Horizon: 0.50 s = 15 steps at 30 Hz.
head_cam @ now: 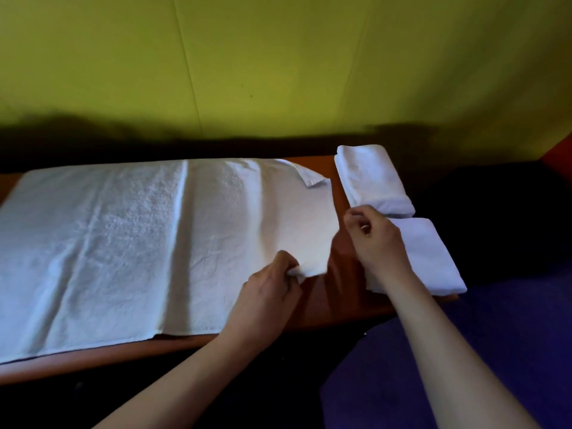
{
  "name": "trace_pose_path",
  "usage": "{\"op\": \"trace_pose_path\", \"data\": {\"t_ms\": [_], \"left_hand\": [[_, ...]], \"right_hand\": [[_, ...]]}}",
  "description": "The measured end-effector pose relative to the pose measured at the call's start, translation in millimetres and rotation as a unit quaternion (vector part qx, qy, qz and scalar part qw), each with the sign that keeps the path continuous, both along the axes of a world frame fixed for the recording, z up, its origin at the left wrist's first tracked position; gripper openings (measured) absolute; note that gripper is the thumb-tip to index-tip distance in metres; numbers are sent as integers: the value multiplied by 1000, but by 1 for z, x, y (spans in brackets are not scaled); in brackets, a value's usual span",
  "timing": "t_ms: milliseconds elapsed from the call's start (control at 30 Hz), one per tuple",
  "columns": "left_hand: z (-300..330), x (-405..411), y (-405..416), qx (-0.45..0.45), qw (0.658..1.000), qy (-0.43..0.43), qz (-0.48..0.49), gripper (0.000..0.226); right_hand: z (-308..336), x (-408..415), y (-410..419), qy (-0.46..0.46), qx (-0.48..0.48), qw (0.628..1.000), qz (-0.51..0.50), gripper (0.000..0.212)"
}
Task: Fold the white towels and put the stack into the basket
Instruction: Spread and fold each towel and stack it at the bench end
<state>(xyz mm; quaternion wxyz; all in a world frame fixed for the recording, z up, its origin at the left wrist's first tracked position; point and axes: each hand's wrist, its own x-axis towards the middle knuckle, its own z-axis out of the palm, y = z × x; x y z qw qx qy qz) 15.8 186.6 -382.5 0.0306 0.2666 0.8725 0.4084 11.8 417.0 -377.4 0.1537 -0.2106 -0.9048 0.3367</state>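
Yellow-green wall (278, 63) fills the upper half of the head view; two faint seams run down it. No writing, labels or brand marks can be read on anything in view.

Orange-brown table (340, 292) runs across the middle, its long edge toward the person. A purple fabric surface (464, 351) lies at lower right, partly under the right forearm.

Spread white towel (123, 243): laid flat, covers most of the table from the left edge to just short of the right end. Creases run front to back. Its far right corner (312, 178) is turned over on itself. Near right corner is lifted off the table.

Two folded white towels sit at the table's right end, side by side and touching or nearly so. Far folded towel (374, 178) lies near the wall. Near folded towel (433, 261) lies at the front right corner, partly hidden by the right wrist. No basket is in view.

Left hand (269, 292): forearm enters from lower left, reaching up and to the right. Fingers curled, thumb and fingertips pinching the near right corner of the spread towel and raising it slightly.

Right hand (377, 239): forearm enters from lower right, held above the near folded towel, back of the hand to the camera. Fingers curled inward toward the spread towel's right edge. Cannot tell whether they grip the cloth or hold nothing; the edge is blurred there.
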Motion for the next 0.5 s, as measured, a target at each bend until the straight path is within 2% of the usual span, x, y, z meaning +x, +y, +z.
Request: {"op": "trace_pose_path", "data": {"t_ms": [167, 300, 500], "left_hand": [[-4, 9, -18, -13, 998, -49, -30, 22], [-9, 10, -24, -21, 996, -87, -30, 23], [-4, 2, -23, 6, 994, -106, -17, 18]], "right_hand": [[-13, -71, -3, -12, 178, 980, 88, 24], [-32, -113, 2, -141, 352, 912, 158, 35], [-40, -141, 20, -200, 386, 887, 155, 40]]}}
